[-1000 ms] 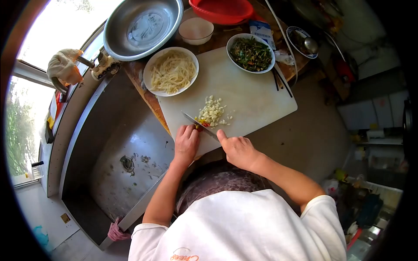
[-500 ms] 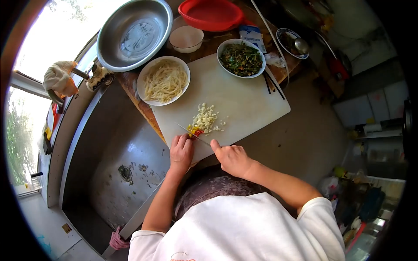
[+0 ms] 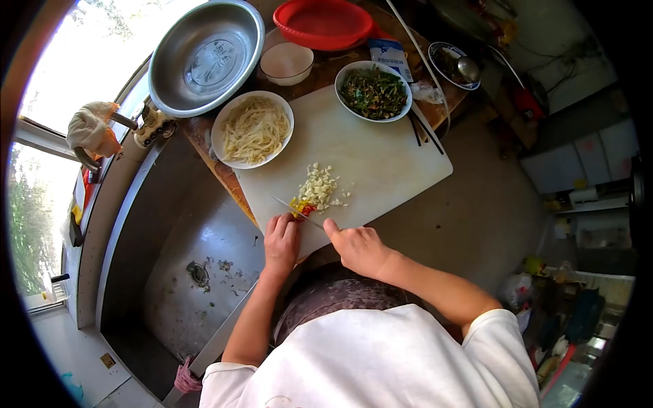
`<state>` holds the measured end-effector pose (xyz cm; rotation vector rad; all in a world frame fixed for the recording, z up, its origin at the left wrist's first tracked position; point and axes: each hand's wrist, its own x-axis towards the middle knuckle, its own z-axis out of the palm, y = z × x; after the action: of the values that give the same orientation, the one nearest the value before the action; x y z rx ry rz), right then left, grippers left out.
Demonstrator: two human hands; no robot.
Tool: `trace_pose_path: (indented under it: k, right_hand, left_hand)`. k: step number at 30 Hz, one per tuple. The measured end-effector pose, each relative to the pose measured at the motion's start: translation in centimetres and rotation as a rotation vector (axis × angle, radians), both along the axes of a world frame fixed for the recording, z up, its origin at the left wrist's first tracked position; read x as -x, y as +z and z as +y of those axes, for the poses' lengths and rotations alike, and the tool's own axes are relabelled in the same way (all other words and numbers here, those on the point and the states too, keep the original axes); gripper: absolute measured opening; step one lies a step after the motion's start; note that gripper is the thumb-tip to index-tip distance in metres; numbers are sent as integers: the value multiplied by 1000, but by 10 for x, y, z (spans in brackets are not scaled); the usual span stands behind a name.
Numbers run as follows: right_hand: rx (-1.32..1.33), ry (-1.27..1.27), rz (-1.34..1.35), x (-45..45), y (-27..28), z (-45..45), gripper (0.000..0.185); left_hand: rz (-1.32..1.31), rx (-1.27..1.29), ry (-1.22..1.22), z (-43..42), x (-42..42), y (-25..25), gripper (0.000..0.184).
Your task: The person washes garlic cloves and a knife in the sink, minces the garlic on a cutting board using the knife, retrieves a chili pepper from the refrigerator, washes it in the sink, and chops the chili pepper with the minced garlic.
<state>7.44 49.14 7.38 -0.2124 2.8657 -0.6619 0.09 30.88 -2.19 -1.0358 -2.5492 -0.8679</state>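
My right hand (image 3: 360, 249) is closed round the handle of a kitchen knife (image 3: 314, 222), thumb along the top. The thin blade points up and left across the red and yellow chili peppers (image 3: 303, 208). Just left of the blade, my left hand (image 3: 281, 243) has its fingers curled down on the peppers and mostly hides what lies under them. Chopped garlic (image 3: 318, 185) is heaped right beyond the peppers, with a few bits scattered to its right. All of this is at the near edge of a white cutting board (image 3: 388, 170).
A bowl of pale shreds (image 3: 253, 130) and a bowl of chopped greens (image 3: 374, 92) stand at the board's far side. Chopsticks (image 3: 416, 129) lie beside the greens. Behind are a metal basin (image 3: 163, 75), an empty bowl (image 3: 287, 64) and a red basket (image 3: 323, 27). A sink (image 3: 204, 231) is on the left.
The whole view has shifted slightly. Both hands stay at the peppers, and the knife keeps nearly the same place, with a little more cut yellow and red pepper showing beside the blade.
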Motion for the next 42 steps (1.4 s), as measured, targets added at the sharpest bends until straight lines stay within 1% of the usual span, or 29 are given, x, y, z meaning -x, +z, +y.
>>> trace_pose_path:
  k: [5,8,11,14,17,20,23,26,29,30,33,36,39,42]
  right_hand:
    - [58,46,-85,-2,31,10,33]
    - [31,45,-70,-3,26,9,33]
    - [-8,22,-50,-5,-2,-1,33]
    - [57,5,-14,-3,-4,4,47]
    - [17,27,-95,2,16,6,48]
    - [63,60,-110,-1,30,12,35]
    - [46,58,-119,0,21,11,36]
    - [-5,36,-137,-3,-3,0,46]
    - [86,8,6,-2,-8,5,45]
    - [67,20,-83,4,7,5,45]
    - [36,68,-113,5,29,8,44]
    - [49,81,-104,4,26,13,43]
    - [41,50,-55,-2,0,5,42]
    - [-7,42,-46,-4,-4,0,40]
  left_hand:
    - [21,-38,27,3,1,-2,15]
    - [18,-54,28,3,1,-2,15]
    - [13,-44,24,1,2,2,15]
    - [34,-62,19,1,1,5,16]
    - [6,-68,21,2,2,2,15]
    - [-27,-46,12,-1,2,-1,16]
    - [-29,-49,8,-1,-1,0,17]
    - [-18,-37,13,-2,2,4,17]
    - [-23,-36,-1,-4,-1,6,16]
    - [-20,-52,1,-3,0,6,16]
    - [-18,-78,17,-2,0,2,15]
    - [-25,-88,26,-1,1,1,14]
    - [-32,-74,17,-4,-2,6,13]
    - [-12,-66,17,-4,0,13,13]
